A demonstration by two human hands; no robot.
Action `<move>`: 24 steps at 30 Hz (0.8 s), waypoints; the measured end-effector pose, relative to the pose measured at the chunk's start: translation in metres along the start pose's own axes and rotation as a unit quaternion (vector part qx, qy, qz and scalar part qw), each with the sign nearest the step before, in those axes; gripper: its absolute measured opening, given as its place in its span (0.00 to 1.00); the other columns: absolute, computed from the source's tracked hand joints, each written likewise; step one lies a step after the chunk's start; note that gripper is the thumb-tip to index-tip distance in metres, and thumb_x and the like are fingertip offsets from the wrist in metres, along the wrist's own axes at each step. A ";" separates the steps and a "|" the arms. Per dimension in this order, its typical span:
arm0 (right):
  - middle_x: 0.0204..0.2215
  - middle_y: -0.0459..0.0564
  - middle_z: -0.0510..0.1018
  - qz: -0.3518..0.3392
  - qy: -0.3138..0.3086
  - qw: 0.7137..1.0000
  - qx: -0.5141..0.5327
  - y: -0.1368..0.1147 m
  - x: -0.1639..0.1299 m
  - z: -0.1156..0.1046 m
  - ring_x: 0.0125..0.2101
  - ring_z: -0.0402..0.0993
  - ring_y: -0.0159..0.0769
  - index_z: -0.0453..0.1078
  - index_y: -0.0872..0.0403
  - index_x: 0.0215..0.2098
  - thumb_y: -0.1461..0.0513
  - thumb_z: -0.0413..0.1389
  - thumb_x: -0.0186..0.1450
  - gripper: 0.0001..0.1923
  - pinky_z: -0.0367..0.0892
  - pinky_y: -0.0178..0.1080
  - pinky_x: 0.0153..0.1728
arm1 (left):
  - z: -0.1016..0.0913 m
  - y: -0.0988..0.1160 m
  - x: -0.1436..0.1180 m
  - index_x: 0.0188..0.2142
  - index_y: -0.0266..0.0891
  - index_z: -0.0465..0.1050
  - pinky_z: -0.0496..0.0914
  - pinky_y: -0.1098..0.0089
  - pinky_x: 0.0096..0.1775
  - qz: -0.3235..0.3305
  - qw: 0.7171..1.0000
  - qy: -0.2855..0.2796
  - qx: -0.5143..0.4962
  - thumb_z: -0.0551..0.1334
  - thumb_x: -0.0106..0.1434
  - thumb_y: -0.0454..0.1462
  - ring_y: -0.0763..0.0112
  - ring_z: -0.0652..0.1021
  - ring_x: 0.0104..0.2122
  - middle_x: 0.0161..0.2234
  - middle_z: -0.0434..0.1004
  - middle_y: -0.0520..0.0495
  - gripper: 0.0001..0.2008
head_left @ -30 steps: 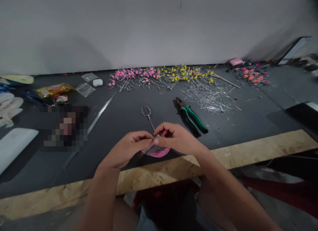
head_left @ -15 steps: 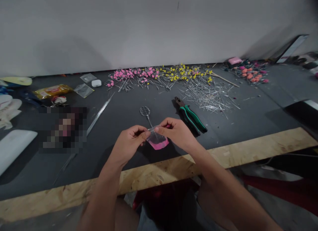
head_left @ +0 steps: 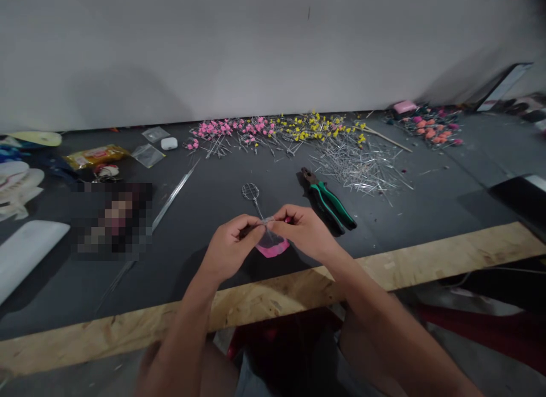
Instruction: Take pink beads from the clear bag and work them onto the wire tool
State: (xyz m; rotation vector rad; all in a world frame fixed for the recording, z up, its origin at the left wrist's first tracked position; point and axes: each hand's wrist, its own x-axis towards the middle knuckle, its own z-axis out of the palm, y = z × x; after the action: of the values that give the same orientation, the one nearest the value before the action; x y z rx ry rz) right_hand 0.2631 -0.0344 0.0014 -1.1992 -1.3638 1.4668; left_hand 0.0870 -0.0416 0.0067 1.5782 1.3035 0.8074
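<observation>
Both hands pinch a small piece of clear film with a bright pink edge [head_left: 273,249], low over the dark tabletop. My left hand [head_left: 232,240] is closed on its left upper corner, and my right hand [head_left: 301,229] is closed on the right upper side, fingertips nearly meeting. A bit of dark red shows between the right fingers; I cannot make out what it is. Just beyond the fingertips extends a small wire piece with a round mesh head [head_left: 250,191], its stem running down to the film. Pliers with green and black handles [head_left: 328,201] lie right of my right hand.
Along the wall lie pink-tipped wires [head_left: 232,128], yellow-tipped wires [head_left: 315,127] and a heap of bare wires [head_left: 362,169]. Coral and purple pieces [head_left: 433,129] sit at right. Long thin rods [head_left: 173,198], a white case [head_left: 169,143] and a yellow packet [head_left: 96,156] are at left.
My left hand has moved right, bringing its fingertips up to the right hand's. The film's upper edge is now gathered between them. The pliers and wires lie as before.
</observation>
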 end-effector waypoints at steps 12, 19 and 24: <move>0.21 0.41 0.67 -0.005 0.019 0.997 0.076 0.003 0.005 0.000 0.22 0.59 0.26 0.70 0.54 0.28 0.55 0.60 0.56 0.10 0.57 0.33 0.26 | 0.002 -0.009 0.003 0.29 0.39 0.75 0.61 0.76 0.24 -0.066 0.990 0.081 -0.091 0.63 0.56 0.45 0.78 0.66 0.21 0.20 0.69 0.53 0.11; 0.27 0.42 0.68 0.021 0.025 0.998 0.055 0.003 0.007 -0.005 0.25 0.65 0.26 0.69 0.53 0.40 0.64 0.54 0.58 0.11 0.64 0.33 0.30 | -0.049 -0.027 0.020 0.34 0.37 0.73 0.59 0.75 0.20 -0.100 0.973 0.206 0.002 0.60 0.56 0.47 0.78 0.66 0.19 0.25 0.70 0.51 0.15; 0.35 0.47 0.73 0.022 -0.012 0.994 0.104 0.007 0.010 -0.008 0.28 0.70 0.27 0.67 0.55 0.39 0.64 0.52 0.60 0.09 0.68 0.35 0.31 | -0.106 -0.048 0.031 0.36 0.39 0.73 0.65 0.65 0.33 -0.085 0.944 0.270 0.170 0.57 0.57 0.46 0.68 0.71 0.27 0.27 0.72 0.49 0.15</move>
State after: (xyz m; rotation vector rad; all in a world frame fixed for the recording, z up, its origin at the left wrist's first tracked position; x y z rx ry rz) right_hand 0.2686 -0.0236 -0.0066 -1.0878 -1.1746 1.6160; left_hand -0.0193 0.0153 -0.0002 1.5270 2.0379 0.9854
